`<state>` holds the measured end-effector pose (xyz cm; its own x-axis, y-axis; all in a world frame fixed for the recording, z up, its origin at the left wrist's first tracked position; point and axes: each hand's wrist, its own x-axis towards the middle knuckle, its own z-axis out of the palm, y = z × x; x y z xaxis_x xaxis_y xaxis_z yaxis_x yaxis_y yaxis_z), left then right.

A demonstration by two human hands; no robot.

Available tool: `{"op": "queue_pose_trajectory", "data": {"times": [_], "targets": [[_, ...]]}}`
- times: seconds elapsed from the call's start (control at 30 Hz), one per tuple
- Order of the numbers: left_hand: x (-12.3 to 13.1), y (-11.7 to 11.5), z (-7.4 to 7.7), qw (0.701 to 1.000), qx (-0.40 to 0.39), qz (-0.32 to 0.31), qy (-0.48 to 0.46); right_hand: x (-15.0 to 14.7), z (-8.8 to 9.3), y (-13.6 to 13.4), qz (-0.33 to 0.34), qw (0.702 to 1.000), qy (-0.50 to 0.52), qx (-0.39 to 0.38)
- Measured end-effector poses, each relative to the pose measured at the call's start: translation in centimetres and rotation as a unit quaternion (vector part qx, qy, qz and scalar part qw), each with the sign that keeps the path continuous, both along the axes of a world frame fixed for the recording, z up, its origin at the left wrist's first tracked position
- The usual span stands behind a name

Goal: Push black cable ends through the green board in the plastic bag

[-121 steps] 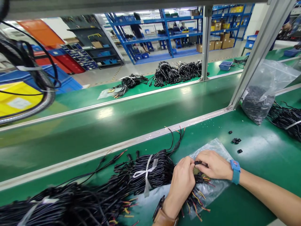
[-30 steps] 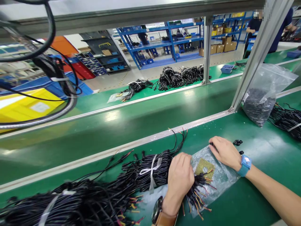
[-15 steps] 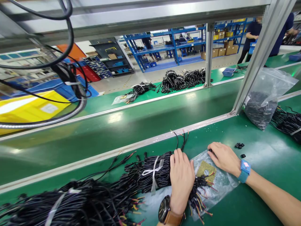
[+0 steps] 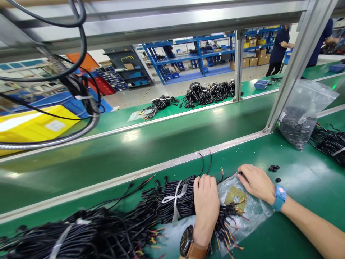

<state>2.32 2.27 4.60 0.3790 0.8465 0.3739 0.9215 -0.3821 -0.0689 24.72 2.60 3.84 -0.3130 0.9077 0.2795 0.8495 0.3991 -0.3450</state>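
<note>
My left hand (image 4: 206, 205) is closed over the right end of a bundle of black cables (image 4: 176, 201) tied with a white band. Thin cable ends stick up past its fingers. My right hand (image 4: 256, 184) pinches a small black plastic piece (image 4: 239, 173), mostly covered by the fingertips. A black cable with a reddish wire tip (image 4: 232, 176) runs from my left hand up to that pinch. Beneath lie a clear plastic bag (image 4: 258, 219), a yellowish plate with a hole (image 4: 231, 196) and stripped red and yellow wire ends (image 4: 229, 233).
Several loose small black pieces (image 4: 274, 168) lie beyond my right wrist. A bag full of black parts (image 4: 298, 126) leans by the metal post (image 4: 299, 68). More tied cables (image 4: 81, 241) fill the left front. A metal rail (image 4: 167, 167) edges the green bench.
One cable has swung down from the upright group toward my right fingertips, its wire tip now at the black piece. My left hand has shifted slightly left; my right hand is nearly still.
</note>
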Motion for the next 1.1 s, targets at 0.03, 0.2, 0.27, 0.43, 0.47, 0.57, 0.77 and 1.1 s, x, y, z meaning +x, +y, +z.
{"op": "queue_pose_trajectory", "data": {"times": [0.03, 0.2, 0.27, 0.43, 0.47, 0.57, 0.77, 1.1], "targets": [[-0.2, 0.0, 0.0, 1.000, 0.002, -0.008, -0.015, 0.0, 0.1, 0.0, -0.004, 1.000, 0.004, 0.005], [-0.7, -0.2, 0.3, 0.994, -0.071, -0.070, -0.034, 0.1, 0.3, 0.0, -0.014, 1.000, 0.011, 0.008], [-0.9, -0.3, 0.6, 0.988, -0.105, -0.112, -0.025, 0.1, 0.4, -0.1, -0.014, 1.000, 0.011, 0.006], [-1.5, -0.3, 1.7, 0.972, -0.168, -0.165, -0.023, 0.0, 0.3, -0.1, -0.007, 1.000, 0.012, 0.005], [-1.6, -0.4, 1.8, 0.969, -0.175, -0.171, -0.022, 0.0, 0.3, -0.1, -0.007, 1.000, 0.011, 0.003], [-1.4, -0.7, 1.9, 0.966, -0.189, -0.177, -0.014, -0.1, 0.4, -0.1, -0.008, 1.000, 0.008, -0.007], [-0.6, -1.1, 1.3, 0.970, -0.198, -0.138, 0.021, -0.4, 1.3, -0.7, 0.008, 0.998, 0.062, -0.032], [-0.5, -1.0, 1.0, 0.972, -0.196, -0.127, 0.003, -1.1, 2.7, -2.1, 0.215, 0.970, 0.044, -0.101]]}}
